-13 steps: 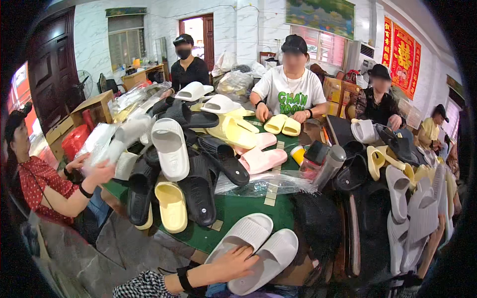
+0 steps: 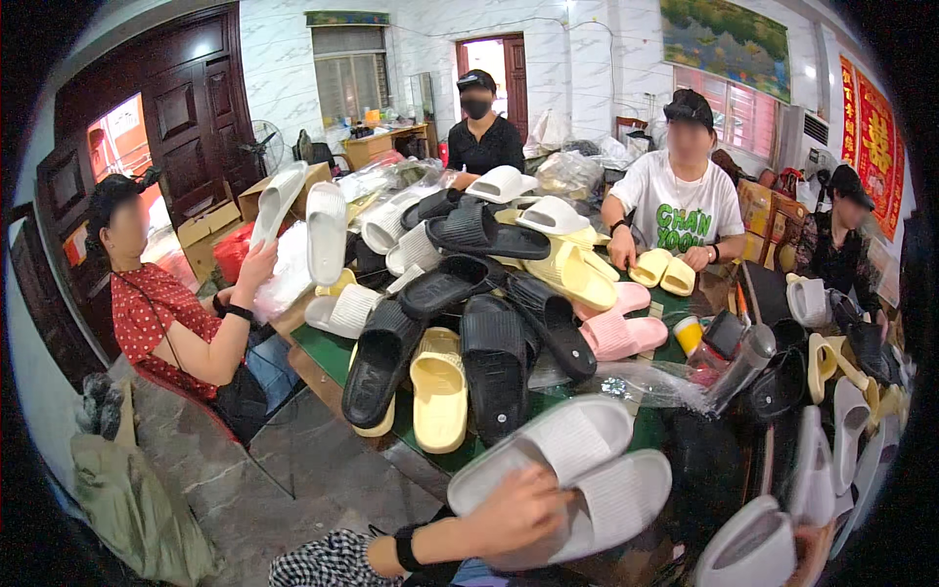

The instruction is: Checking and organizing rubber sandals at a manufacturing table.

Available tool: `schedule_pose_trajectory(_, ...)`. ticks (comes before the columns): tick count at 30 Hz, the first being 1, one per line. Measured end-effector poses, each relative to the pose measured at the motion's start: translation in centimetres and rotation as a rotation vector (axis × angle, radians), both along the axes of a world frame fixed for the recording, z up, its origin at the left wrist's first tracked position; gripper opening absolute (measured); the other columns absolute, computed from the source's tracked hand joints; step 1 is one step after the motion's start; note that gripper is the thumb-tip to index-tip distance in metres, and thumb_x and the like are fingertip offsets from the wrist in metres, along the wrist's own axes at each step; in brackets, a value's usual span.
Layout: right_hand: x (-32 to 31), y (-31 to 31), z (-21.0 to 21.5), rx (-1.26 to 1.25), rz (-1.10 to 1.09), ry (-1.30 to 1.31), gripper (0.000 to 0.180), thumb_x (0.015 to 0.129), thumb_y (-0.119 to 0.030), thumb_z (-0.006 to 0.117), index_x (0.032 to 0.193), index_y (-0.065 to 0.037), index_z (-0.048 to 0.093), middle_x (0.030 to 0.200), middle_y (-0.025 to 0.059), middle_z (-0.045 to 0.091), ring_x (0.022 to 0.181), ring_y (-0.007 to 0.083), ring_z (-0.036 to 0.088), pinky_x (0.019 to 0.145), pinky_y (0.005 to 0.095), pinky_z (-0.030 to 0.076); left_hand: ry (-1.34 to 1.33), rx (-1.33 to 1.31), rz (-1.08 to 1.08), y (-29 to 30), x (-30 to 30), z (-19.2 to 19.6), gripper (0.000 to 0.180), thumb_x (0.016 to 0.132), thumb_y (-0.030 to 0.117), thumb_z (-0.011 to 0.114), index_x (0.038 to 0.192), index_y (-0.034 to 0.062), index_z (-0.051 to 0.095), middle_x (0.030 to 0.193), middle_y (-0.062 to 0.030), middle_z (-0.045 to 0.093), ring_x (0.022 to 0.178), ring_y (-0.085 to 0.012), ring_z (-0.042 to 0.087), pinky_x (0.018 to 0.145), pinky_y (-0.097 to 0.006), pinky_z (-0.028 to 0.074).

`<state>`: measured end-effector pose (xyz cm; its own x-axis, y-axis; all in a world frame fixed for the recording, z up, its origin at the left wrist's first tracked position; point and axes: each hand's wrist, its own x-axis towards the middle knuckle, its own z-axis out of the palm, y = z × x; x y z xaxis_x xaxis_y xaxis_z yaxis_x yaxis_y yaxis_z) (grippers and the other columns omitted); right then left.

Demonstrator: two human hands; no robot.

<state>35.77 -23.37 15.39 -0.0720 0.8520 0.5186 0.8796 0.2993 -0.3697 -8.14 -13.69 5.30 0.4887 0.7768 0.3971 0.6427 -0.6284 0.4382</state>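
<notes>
From the lower edge my left hand (image 2: 523,509), in a checkered sleeve with a black wristband, reaches to a pair of light grey ribbed slippers (image 2: 626,494). Its slightly blurred fingers are closed on the inner edges where the two slippers meet. Both slippers lie side by side, soles down, at the near edge of the green table (image 2: 318,347). No part of my right hand can be seen. Just beyond the pair are black slippers (image 2: 494,362) and a pale yellow slipper (image 2: 438,391).
A mixed pile of slippers covers the table, with pink slippers (image 2: 626,333) and a plastic bag (image 2: 636,382) beside it. A bottle (image 2: 743,367) and yellow cup (image 2: 689,335) stand right. A co-worker in red (image 2: 166,323) holds a grey slipper (image 2: 279,203); others sit around.
My view has turned left. My left hand and the grey pair appear farther right in it. A grey slipper above the pile has moved left, near the co-worker in red, who raises another.
</notes>
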Motion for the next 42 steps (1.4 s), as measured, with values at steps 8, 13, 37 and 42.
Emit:
schedule_pose_trajectory(8,-9.5,5.0,-1.7,-0.208,0.25,0.283,0.024,0.085,-0.004,0.068,0.109,-0.004,0.062,0.103,0.0112,0.056,0.088,0.0214,0.063,0.076,0.0294,0.05,-0.002,0.374,0.521,9.9,-17.5,12.0,0.023,0.072,0.008,0.061,0.092,-0.0012,0.065,0.085,-0.0181,0.059,0.083,-0.0364,0.058,0.074,-0.043,0.048)
schedule_pose_trajectory(13,-13.5,8.1,-4.3,-0.418,0.251,0.493,0.034,0.081,0.0,0.072,0.112,0.002,0.057,0.111,0.0121,0.056,0.101,0.0197,0.059,0.084,0.0305,0.053,0.001,0.323,0.739,17.5,-29.3,13.7,0.031,0.074,0.003,0.055,0.101,-0.0007,0.069,0.098,-0.0247,0.062,0.103,-0.0407,0.059,0.085,-0.042,0.049)
schedule_pose_trajectory(37,-14.4,17.2,-9.0,-0.132,0.193,0.303,0.057,0.078,-0.007,0.074,0.131,-0.006,0.053,0.102,0.0116,0.058,0.084,0.0319,0.064,0.072,0.0396,0.053,0.139,-0.09,0.016,7.3,1.9,-3.3,0.069,0.09,0.021,0.065,0.148,0.006,0.032,0.15,-0.0255,0.031,0.139,-0.0444,0.029,0.114,-0.048,0.026)
schedule_pose_trajectory(42,-15.3,19.3,-12.1,-0.336,0.209,-0.002,0.071,0.075,-0.024,0.077,0.138,-0.012,0.045,0.13,0.0204,0.047,0.095,0.0431,0.064,0.08,0.0472,0.056,0.131,-0.088,0.02,9.9,2.4,-5.2,0.072,0.085,0.017,0.067,0.148,0.0111,0.033,0.143,-0.0244,0.036,0.132,-0.0454,0.036,0.11,-0.054,0.029)
